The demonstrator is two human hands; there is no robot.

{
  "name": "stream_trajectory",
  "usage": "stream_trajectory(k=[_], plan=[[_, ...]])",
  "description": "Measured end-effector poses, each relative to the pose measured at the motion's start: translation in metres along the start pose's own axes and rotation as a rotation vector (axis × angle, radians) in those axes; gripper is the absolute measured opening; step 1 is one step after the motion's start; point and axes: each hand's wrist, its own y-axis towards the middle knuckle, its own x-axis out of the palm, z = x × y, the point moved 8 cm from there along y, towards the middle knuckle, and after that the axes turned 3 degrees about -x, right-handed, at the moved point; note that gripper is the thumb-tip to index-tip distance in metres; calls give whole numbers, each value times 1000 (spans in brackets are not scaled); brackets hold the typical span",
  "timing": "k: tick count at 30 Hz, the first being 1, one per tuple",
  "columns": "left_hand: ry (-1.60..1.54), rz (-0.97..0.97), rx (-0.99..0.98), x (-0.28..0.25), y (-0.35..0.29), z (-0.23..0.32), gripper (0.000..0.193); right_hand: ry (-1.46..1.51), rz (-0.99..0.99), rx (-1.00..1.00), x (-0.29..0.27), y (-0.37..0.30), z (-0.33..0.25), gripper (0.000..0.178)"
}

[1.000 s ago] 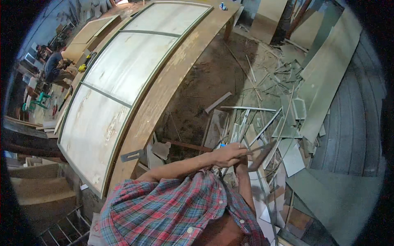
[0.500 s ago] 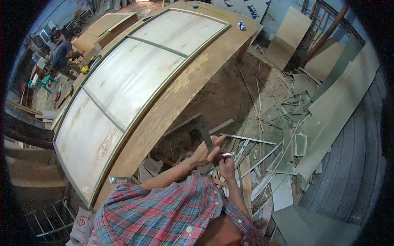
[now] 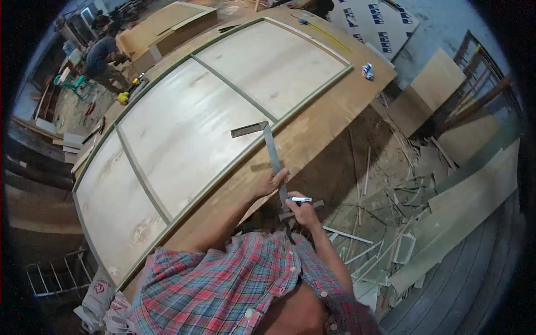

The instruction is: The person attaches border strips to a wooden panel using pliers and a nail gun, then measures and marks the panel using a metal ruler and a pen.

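Observation:
My left hand (image 3: 272, 183) is closed around the blade of a metal try square (image 3: 273, 149). The square's stock points left and hangs over the near rail of a large framed panel (image 3: 173, 125), pale with green-grey edging and two cross strips. Close beside it, my right hand (image 3: 303, 214) grips a white and blue pen (image 3: 300, 199) near the lower end of the blade. Under the panel lies a brown board tabletop (image 3: 312, 134), its near edge just beyond my hands. A short grey strip shows by my right hand; I cannot tell whether it is held.
On the tabletop's far end are a tape measure (image 3: 303, 22) and a small crumpled packet (image 3: 367, 71). A yellow drill (image 3: 124, 97) sits past the panel's left side. Offcuts (image 3: 405, 248) litter the floor at right. A person (image 3: 102, 62) bends over work at far left.
The try square has come up and forward from near my body to over the panel's near edge. Both hands are closer to the tabletop, still holding the square and pen. The view has shifted.

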Motion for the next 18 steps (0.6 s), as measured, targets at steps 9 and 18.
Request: stream_trajectory(k=[9, 18], plan=[[-431, 408, -170, -68, 14, -47, 45, 255, -174, 36, 43, 107, 62, 34], [-303, 560, -105, -83, 95, -37, 29, 149, -487, -60, -21, 239, 60, 33]])
